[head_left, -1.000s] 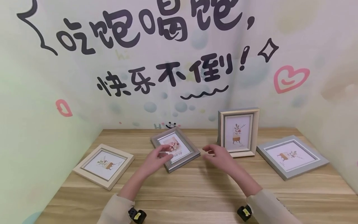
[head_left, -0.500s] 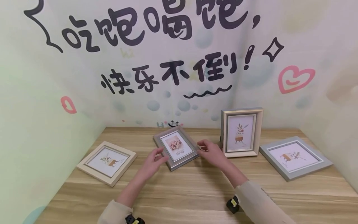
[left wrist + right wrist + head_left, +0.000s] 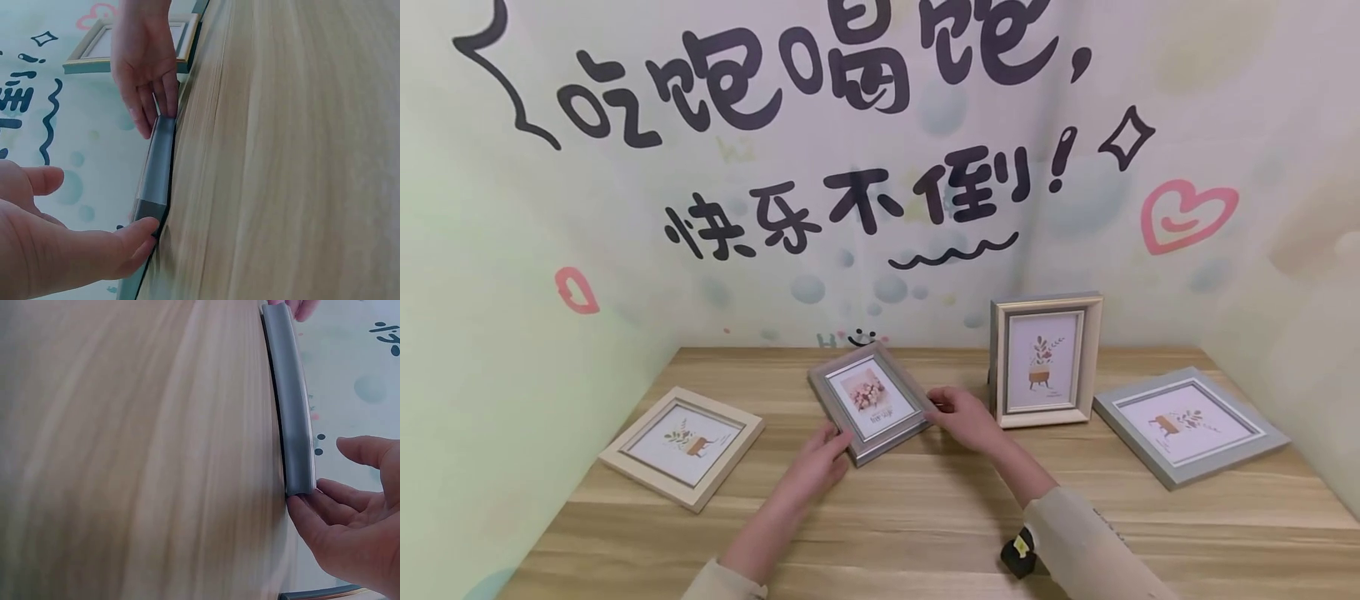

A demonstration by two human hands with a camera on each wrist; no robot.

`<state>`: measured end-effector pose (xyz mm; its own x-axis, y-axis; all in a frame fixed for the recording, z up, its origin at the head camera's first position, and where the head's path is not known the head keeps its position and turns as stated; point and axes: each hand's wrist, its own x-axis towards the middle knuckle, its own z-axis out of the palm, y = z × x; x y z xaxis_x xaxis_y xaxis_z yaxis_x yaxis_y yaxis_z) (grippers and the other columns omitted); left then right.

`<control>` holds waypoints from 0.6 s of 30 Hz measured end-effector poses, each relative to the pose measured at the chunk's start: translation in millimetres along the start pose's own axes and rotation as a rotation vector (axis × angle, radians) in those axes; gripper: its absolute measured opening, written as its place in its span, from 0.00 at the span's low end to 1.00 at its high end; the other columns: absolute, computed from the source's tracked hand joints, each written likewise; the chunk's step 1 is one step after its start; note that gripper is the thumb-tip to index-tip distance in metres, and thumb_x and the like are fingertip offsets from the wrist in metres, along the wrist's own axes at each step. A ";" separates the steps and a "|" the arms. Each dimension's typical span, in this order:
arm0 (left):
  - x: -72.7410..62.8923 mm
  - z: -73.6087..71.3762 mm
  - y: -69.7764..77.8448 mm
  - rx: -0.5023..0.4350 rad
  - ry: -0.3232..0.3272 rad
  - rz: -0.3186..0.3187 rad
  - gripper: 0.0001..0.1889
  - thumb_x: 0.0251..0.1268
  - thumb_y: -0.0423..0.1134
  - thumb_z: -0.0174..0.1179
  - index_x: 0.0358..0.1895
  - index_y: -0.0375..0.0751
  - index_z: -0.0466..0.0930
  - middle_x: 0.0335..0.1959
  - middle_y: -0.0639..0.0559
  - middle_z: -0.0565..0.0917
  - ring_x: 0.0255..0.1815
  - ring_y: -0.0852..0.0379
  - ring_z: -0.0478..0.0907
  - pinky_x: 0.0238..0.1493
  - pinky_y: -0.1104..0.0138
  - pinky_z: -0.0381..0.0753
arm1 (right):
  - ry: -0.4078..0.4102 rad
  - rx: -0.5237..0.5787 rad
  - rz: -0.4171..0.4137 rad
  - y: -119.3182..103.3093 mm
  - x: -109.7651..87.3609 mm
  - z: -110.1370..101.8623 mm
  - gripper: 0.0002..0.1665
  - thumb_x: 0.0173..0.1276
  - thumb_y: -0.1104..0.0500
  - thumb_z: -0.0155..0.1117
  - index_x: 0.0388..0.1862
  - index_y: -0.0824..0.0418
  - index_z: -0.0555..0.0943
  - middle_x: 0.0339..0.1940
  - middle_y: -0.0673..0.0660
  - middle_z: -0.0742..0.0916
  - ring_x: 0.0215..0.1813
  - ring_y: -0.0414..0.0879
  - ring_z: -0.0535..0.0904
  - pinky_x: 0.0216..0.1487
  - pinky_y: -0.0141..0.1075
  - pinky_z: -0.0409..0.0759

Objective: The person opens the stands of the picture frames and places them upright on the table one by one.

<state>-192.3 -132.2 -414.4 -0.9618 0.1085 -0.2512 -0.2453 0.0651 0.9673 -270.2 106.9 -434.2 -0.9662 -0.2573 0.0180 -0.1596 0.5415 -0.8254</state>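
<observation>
A picture frame point(image 3: 870, 401) with a grey-brown border and a pink flower print lies face up on the wooden table, turned at an angle. My left hand point(image 3: 817, 463) touches its lower left edge; in the left wrist view straight fingertips point(image 3: 142, 232) meet the frame's edge point(image 3: 157, 162), thumb held off. At the opposite edge is my right hand point(image 3: 964, 417). Seen from the right wrist, its fingers point(image 3: 312, 515) reach along the end of the frame's side point(image 3: 295, 406), and the thumb stands apart from it.
A cream frame point(image 3: 617, 460) lies flat at left. An upright cream frame point(image 3: 1082, 408) stands near the right hand, and a grey-blue frame point(image 3: 1172, 479) lies flat at far right. Behind the wooden table point(image 3: 880, 533) hangs a printed backdrop point(image 3: 775, 308).
Both hands have moved to the flower-print frame: the left withdrew from over it to its lower left edge, the right came leftward to its right edge. The frame lies as before.
</observation>
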 end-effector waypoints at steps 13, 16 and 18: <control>0.2 -3.5 -9.0 -0.016 0.042 0.043 0.36 0.72 0.30 0.48 0.75 0.20 0.41 0.77 0.22 0.45 0.77 0.27 0.52 0.74 0.43 0.66 | 0.001 0.036 0.031 -0.7 0.2 0.5 0.20 0.69 0.66 0.63 0.59 0.71 0.79 0.55 0.67 0.86 0.58 0.57 0.83 0.57 0.45 0.84; 0.6 -6.5 -9.8 -0.008 0.102 0.053 0.36 0.70 0.28 0.51 0.76 0.22 0.45 0.77 0.24 0.49 0.76 0.28 0.56 0.71 0.47 0.71 | 0.002 0.054 0.025 -2.0 -0.5 1.5 0.20 0.67 0.68 0.64 0.58 0.70 0.80 0.55 0.67 0.86 0.57 0.57 0.84 0.56 0.44 0.84; 1.2 -9.2 -10.4 -0.011 0.129 0.052 0.36 0.69 0.27 0.52 0.76 0.23 0.46 0.77 0.25 0.51 0.75 0.28 0.57 0.70 0.49 0.73 | 0.001 0.057 0.017 -2.4 -0.9 2.2 0.20 0.66 0.68 0.65 0.57 0.70 0.80 0.54 0.67 0.87 0.57 0.57 0.84 0.56 0.44 0.84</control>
<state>-192.0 -141.9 -424.4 -0.9808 -0.0168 -0.1942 -0.1948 0.0520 0.9795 -268.5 104.1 -433.5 -0.9688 -0.2477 0.0045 -0.1316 0.4990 -0.8566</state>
